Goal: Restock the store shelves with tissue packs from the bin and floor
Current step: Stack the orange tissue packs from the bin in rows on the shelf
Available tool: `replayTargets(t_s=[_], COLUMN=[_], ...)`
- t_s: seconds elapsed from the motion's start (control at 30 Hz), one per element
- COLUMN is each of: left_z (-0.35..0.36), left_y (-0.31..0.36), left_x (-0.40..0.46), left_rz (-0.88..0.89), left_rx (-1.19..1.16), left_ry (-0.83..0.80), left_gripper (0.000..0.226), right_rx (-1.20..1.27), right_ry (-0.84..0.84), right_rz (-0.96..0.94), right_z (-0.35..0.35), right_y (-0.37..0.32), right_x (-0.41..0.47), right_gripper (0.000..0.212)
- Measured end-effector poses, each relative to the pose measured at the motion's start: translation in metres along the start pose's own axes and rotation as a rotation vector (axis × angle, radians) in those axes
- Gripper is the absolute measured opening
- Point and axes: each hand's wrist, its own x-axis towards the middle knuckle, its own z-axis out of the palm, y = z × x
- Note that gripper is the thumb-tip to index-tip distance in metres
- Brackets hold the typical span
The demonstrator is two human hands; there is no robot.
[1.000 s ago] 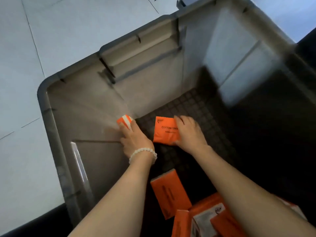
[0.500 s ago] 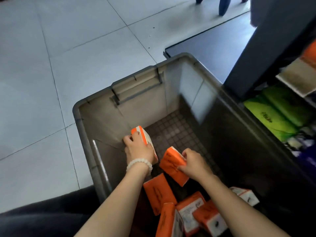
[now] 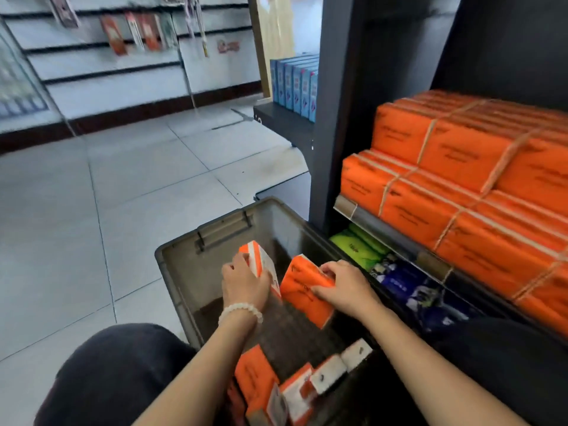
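Underfoot, the floor [image 3: 129, 192] is pale grey tile with thin dark joints, running back to a far wall [image 3: 116, 78] of white slatted panels where small hanging goods show only as blurred streaks. A grey plastic bin [image 3: 181, 272] stands on the tiles just beside a dark shelf unit [image 3: 335, 118], its near end lost between the person's dark-clothed knees. Both hands are over the bin. The left hand [image 3: 244, 282], a white bead bracelet [image 3: 239, 312] at its wrist, grips an orange-and-white tissue pack [image 3: 258, 259] held upright near the bin's far wall. The right hand [image 3: 344, 287] curls its fingers over the top edge of a second orange pack [image 3: 304, 290], tilted and just beside the first. More loose packs [image 3: 267, 385] lie jumbled on the ribbed bottom at the near end, partly hidden by the forearms. To the right, the shelf carries a stack of orange bundles [image 3: 461, 167] tied with tan straps, two layers deep. The lower shelf, close behind the bin's right rim, holds green packs [image 3: 356, 247] and what seem to be blue and purple ones [image 3: 408, 287], too smeared to read. Further back, a row of blue boxes [image 3: 295, 84] stands upright on a low dark ledge beyond the unit's post.
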Motion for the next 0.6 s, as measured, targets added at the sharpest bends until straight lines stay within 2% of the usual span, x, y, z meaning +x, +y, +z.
replayTargets(t_s=[0.13, 0.23, 0.4, 0.6], left_z=[-0.007, -0.009, -0.008, 0.007], left_y=[0.043, 0.082, 0.157, 0.243], left_x=[-0.042, -0.070, -0.109, -0.146], left_rz=[0.139, 0.300, 0.609, 0.868], left_rx=[-0.112, -0.171, -0.217, -0.300], left_ry=[-0.029, -0.092, -0.186, -0.278], left_gripper=[0.049, 0.035, 0.020, 0.014], right_rx=[0.012, -0.002, 0.018, -0.026], right_ry=[0.123, 0.243, 0.473, 0.723], right_rz=[0.003, 0.007, 0.029, 0.099], right_z=[-0.057, -0.100, -0.180, -0.264], right_y=[0.004, 0.011, 0.029, 0.056], right_x=[-0.048, -0.082, -0.141, -0.217], right_gripper=[0.044, 0.050, 0.045, 0.039])
